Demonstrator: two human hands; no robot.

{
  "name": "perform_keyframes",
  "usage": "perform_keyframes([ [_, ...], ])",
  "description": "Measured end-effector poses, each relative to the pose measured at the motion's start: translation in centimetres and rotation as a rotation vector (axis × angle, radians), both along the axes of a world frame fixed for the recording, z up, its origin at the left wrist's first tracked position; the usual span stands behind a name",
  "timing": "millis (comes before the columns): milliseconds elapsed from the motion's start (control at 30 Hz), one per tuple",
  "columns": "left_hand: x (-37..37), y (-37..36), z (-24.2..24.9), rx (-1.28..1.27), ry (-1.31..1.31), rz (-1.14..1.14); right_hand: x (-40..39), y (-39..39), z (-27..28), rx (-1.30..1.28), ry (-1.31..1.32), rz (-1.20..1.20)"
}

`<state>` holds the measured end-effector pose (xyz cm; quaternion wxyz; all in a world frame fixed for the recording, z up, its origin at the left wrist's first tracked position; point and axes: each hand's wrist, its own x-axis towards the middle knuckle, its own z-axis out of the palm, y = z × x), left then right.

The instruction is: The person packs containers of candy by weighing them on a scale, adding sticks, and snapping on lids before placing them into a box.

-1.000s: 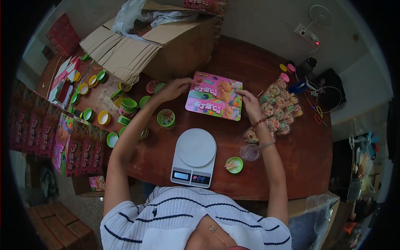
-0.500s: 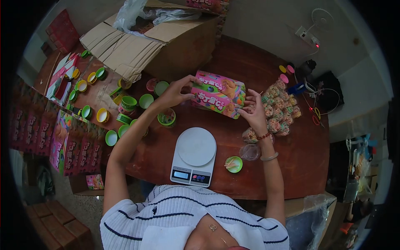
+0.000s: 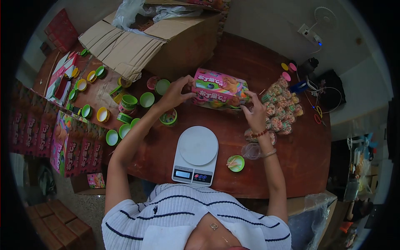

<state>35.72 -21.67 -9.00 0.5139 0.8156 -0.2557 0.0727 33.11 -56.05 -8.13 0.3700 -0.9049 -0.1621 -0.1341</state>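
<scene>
A pink printed candy box with white lettering lies on the far middle of the table. At its left end my left hand is closed on the edge, thumb at the near side. My right hand pinches the right end between thumb and fingers; part of that end is hidden by the fingers. Just right of it stand several clear cups of multicoloured candy. A white kitchen scale with a bare round plate sits nearer to me. To its right is a green cup lid with small sticks in it.
A large open cardboard box stands at the back. Green and yellow cups are scattered on the left. Stacked pink cartons stand at the far left. Red-handled scissors and white cables lie at the right edge.
My right fingers have bent in over the box's right end, whose edge is now pressed down. The left hand keeps its hold. The light by the wall socket went from red to blue.
</scene>
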Motion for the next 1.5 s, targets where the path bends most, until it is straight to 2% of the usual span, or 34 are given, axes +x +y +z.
perform_keyframes([
  [67, -0.3, 0.1, 0.0, 0.018, 0.014, -0.002, -0.2, -0.1, -0.4, -0.06, -0.224, 0.035],
  [100, -0.5, -0.1, 0.1, 0.018, 0.037, 0.01, -0.3, -0.2, -0.4, -0.064, -0.235, 0.035],
  [200, -0.1, -0.2, 0.5, -0.006, 0.091, 0.0, -0.9, -0.6, -0.7, 0.042, -0.031, 0.003],
  [367, 0.3, -0.1, -0.5, -0.077, 0.175, -0.038, -0.9, -0.6, -0.2, 0.018, -0.103, 0.011],
  [433, 0.4, 0.0, -0.4, 0.084, 0.141, -0.006, -0.7, -0.8, -0.3, 0.018, -0.088, 0.015],
  [500, 0.5, 0.0, -0.1, 0.102, 0.12, -0.014, -0.5, -0.8, -0.5, 0.027, -0.199, 0.077],
  [667, 0.7, 0.0, 0.5, 0.11, 0.146, -0.054, -0.6, -1.3, -1.5, -0.016, -0.175, 0.055],
  [733, 0.5, 0.0, 1.3, 0.326, 0.073, 0.066, -0.4, -1.6, -1.4, -0.023, -0.144, 0.054],
  [767, 0.4, -0.2, 1.8, 0.327, 0.073, 0.063, -0.3, -1.7, -0.9, -0.094, -0.152, 0.041],
  [833, 0.2, -1.1, 2.5, 0.479, -0.265, 0.148, 0.2, -1.4, 0.1, -0.162, -0.158, 0.031],
  [933, 0.8, -3.4, 1.4, 0.506, -0.389, 0.04, 1.3, 0.2, 1.7, -0.144, -0.166, 0.125],
  [1000, 0.8, -4.2, 0.7, 0.604, -0.394, 0.015, 1.7, 0.8, 2.2, -0.287, -0.157, 0.274],
  [1067, 0.7, -4.4, 0.3, 0.719, -0.319, 0.01, 2.0, 0.6, 1.1, -0.302, -0.115, 0.307],
  [1200, -0.9, -5.1, -1.8, 0.667, -0.322, 0.075, 1.1, 1.4, 0.6, -0.311, -0.048, 0.308],
  [1267, -1.4, -5.6, -2.0, 0.675, -0.234, 0.163, 1.0, 1.7, 0.2, -0.287, -0.046, 0.289],
  [1500, -1.6, -5.6, -0.9, 0.643, -0.233, 0.15, 1.3, 1.1, -0.5, -0.238, -0.083, 0.3],
])
